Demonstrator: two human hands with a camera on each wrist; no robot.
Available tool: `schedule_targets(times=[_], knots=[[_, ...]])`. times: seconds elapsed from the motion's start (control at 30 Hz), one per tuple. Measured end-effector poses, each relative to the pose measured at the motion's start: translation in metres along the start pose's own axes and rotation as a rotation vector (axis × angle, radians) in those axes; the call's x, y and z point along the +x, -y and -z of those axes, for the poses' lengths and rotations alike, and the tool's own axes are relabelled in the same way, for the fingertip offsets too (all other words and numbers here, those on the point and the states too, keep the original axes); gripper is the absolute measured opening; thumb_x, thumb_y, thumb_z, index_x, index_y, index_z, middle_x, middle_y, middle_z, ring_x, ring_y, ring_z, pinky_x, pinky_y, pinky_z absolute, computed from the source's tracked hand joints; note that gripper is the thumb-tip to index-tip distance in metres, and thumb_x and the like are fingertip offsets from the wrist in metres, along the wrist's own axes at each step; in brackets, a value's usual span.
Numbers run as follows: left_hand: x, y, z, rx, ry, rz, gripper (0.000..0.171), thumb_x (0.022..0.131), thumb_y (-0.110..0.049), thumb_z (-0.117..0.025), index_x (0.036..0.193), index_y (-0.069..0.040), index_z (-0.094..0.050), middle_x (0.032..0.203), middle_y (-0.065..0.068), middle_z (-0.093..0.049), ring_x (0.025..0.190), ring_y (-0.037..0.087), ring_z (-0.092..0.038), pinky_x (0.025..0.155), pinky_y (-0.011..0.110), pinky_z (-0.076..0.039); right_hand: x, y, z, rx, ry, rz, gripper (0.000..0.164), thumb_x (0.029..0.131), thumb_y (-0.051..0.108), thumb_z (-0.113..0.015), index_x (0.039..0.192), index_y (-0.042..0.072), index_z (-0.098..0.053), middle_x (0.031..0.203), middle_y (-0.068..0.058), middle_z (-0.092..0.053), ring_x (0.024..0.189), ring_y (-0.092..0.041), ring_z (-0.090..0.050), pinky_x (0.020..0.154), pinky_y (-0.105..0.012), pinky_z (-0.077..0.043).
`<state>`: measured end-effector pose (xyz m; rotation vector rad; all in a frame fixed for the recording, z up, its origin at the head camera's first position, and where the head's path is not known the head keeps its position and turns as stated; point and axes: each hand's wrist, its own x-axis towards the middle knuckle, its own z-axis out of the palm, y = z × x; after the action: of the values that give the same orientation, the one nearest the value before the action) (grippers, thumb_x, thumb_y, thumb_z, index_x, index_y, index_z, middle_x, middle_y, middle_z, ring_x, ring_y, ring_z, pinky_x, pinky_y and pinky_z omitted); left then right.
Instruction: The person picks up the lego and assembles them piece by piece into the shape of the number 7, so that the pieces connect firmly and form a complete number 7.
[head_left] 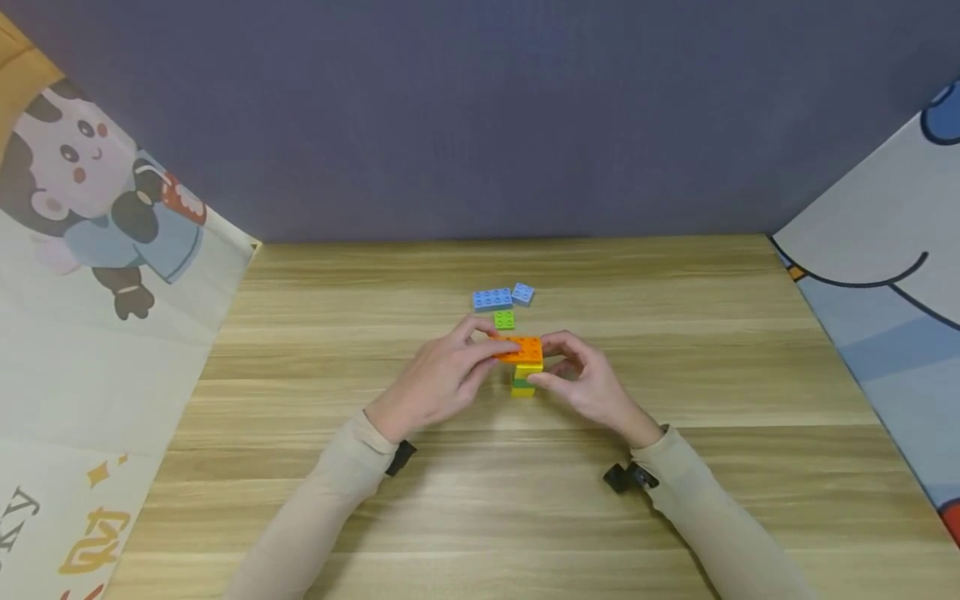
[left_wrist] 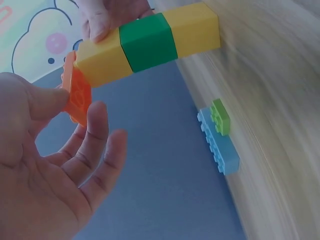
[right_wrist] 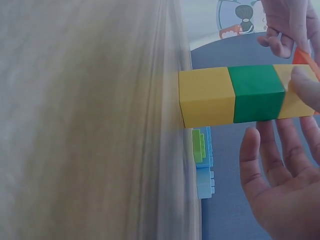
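A small tower stands upright on the table, made of a bottom yellow block (left_wrist: 194, 30), a green block (left_wrist: 148, 43) and a top yellow block (left_wrist: 102, 61). Over its top lies a thin orange studded brick (head_left: 531, 350), which reaches out past the tower toward the left. My left hand (head_left: 438, 379) pinches the overhanging end of the orange brick between thumb and fingers. From the other side, my right hand (head_left: 597, 387) grips the top yellow block, its thumb against the near face and the fingers around behind.
Just beyond the tower lie a light green square brick (head_left: 504, 320), a long blue brick (head_left: 492, 300) and a small blue brick (head_left: 522, 293). A dark wall (head_left: 495, 125) rises at the table's (head_left: 675, 292) back edge, with printed panels at both sides.
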<state>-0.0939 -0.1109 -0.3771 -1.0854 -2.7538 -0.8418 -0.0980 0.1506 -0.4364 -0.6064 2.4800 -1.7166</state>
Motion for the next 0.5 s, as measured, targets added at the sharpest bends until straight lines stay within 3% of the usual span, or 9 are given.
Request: schedule_targets(times=[0.5], knots=[[0.0003, -0.0081, 0.0009, 0.044, -0.006, -0.011, 0.036, 0.105, -0.007, -0.065, 0.139, -0.018, -0.072, 0.132, 0.008, -0.061, 0.064, 0.007, -0.044, 0.057, 0.019, -0.042, 0.0001, 0.0022, 0.0013, 0.002, 0.006, -0.002, 0.042, 0.090, 0.001, -0.084, 0.128, 0.003, -0.066, 0.121, -0.015, -0.072, 0.105, -0.010, -0.067, 0.086, -0.028, -0.061]])
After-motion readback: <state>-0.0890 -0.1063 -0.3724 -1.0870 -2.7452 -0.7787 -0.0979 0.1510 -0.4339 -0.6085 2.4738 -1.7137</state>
